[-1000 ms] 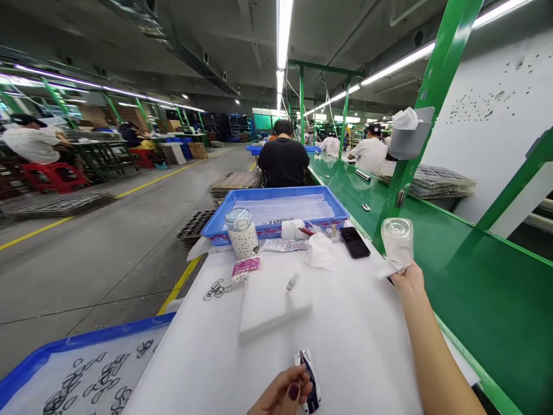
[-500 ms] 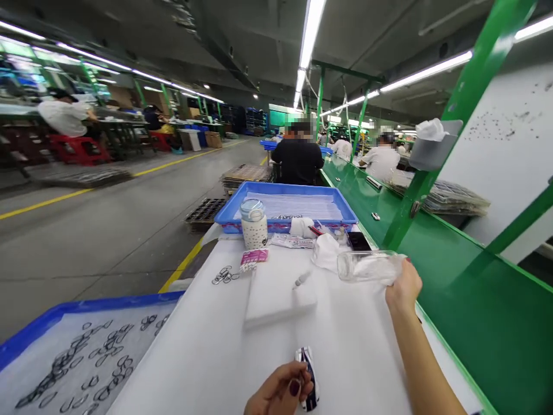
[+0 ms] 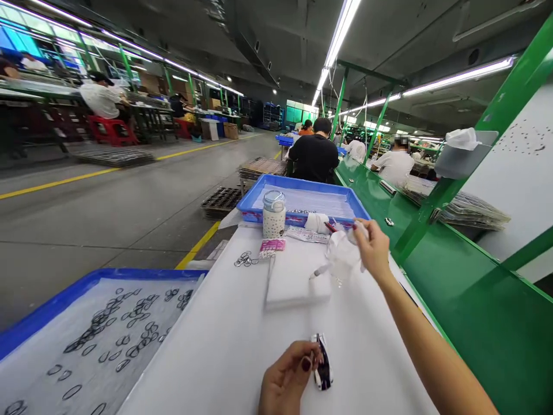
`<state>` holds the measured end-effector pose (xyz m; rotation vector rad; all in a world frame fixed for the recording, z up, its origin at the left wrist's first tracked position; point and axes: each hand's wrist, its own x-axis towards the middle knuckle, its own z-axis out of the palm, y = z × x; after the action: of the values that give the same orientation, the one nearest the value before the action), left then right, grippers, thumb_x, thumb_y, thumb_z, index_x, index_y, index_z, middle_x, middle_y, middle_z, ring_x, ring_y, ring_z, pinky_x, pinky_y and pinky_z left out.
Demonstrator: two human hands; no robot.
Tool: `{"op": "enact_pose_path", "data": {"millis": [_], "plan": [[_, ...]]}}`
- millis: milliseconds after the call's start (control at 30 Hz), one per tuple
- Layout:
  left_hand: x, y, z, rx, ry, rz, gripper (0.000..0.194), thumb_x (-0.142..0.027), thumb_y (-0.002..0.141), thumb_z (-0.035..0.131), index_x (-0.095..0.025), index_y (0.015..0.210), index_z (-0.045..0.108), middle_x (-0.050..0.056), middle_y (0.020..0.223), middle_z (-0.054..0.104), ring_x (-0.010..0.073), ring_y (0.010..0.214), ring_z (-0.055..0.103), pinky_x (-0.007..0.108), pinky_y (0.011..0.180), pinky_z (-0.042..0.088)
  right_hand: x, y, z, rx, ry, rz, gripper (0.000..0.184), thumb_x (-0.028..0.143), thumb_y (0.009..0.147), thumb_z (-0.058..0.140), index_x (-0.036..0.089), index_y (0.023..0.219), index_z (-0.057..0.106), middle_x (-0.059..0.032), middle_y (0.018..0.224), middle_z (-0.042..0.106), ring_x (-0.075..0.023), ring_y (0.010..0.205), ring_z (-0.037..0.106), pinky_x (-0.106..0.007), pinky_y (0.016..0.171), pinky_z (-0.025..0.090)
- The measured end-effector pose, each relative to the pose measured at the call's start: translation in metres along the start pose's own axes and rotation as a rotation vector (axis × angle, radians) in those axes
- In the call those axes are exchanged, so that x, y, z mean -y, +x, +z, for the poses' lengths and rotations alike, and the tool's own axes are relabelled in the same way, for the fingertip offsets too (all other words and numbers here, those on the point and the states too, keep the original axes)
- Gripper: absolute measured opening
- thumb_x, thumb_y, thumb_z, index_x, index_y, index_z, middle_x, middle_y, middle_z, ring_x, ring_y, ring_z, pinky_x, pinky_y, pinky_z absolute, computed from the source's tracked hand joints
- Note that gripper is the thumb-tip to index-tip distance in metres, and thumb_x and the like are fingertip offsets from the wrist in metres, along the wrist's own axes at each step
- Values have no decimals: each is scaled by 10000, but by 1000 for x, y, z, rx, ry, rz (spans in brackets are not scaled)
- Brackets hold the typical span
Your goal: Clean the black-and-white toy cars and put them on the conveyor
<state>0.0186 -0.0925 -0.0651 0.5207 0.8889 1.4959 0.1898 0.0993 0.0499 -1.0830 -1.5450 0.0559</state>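
My left hand (image 3: 289,374) is closed in a pinch beside a small black-and-white, car-shaped piece (image 3: 323,369) on the white table. Its fingertips overlap the edge of that piece, and what they pinch is too small to make out. Farther up on the right, my right hand (image 3: 373,248) is closed around a see-through container (image 3: 341,271), tilted over crumpled white tissue; its outline is blurred. A slim pen-like applicator (image 3: 319,271) lies on the white foam pad (image 3: 294,285) between the hands.
Behind the pad stand a dotted bottle (image 3: 273,222), a pink packet (image 3: 272,246) and a blue tray (image 3: 302,184). At left, another blue tray (image 3: 103,276) holds many dark rings. A green conveyor (image 3: 466,305) and post border the right side. Other people sit ahead.
My right hand has moved left and inward with the clear container, tilting it over the tissue. My left hand keeps its pinch beside the car-shaped piece. The whole view has shifted slightly.
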Motion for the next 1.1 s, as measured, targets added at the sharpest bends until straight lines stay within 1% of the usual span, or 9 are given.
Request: {"op": "enact_pose_path", "data": {"millis": [133,233,300,367,533,667,800,967,1100], "plan": [[-4,2,-5,34,-65,-76,446,-524,575,921,-154,801,813,106,754,735,198,728,663,265,706,557,39,-5,-33,-51,333,183,330,473,951,457,228,740,391,3,662,612,-139,603,582,-278,618,510],[-9,1,-5,33,-129,-158,407,-479,588,931,-154,804,815,105,765,744,184,730,682,258,719,570,75,-44,-58,167,533,222,280,428,970,538,227,779,500,78,475,429,-94,406,414,-215,444,401],[-12,1,-4,18,-160,-178,413,-469,556,947,-147,777,813,104,746,745,176,704,687,254,701,577,89,-79,-65,374,388,106,179,311,965,583,211,817,604,46,517,536,-88,411,469,-207,406,375],[-13,1,-2,18,-177,-183,417,-462,527,960,-147,757,812,99,725,745,169,679,689,252,686,582,92,-112,-64,491,230,-31,91,194,937,614,199,869,674,3,643,660,-102,506,589,-208,450,437],[-11,2,-1,34,-173,-126,372,-452,553,952,-173,760,817,91,732,760,155,661,692,241,660,587,86,-154,-44,425,193,-124,188,76,912,590,196,1008,698,-39,819,695,-117,683,672,-203,557,539],[-11,2,0,13,-154,-82,335,-420,541,962,-188,728,810,63,704,753,154,659,693,241,662,596,89,-165,-29,360,91,-263,173,117,925,570,184,1036,685,-79,931,664,-95,629,619,-213,532,535],[-12,2,0,-14,-127,-70,338,-419,542,962,-187,733,807,47,692,744,154,645,694,265,697,611,94,-171,-25,394,-12,-357,178,149,946,522,173,1039,672,-85,902,648,-111,651,617,-234,546,533],[-8,2,-2,-43,-110,-57,403,-454,501,970,-170,740,810,65,676,744,146,635,687,241,660,600,99,-147,-59,567,-237,-468,185,205,971,508,182,942,689,-65,802,655,-127,594,590,-270,483,465],[-6,2,-3,-50,-98,-35,403,-468,532,957,-176,772,816,69,678,743,151,650,692,237,634,594,93,-130,-95,345,-314,-381,128,165,919,625,229,998,702,-45,843,676,-100,593,596,-242,500,456]]}}
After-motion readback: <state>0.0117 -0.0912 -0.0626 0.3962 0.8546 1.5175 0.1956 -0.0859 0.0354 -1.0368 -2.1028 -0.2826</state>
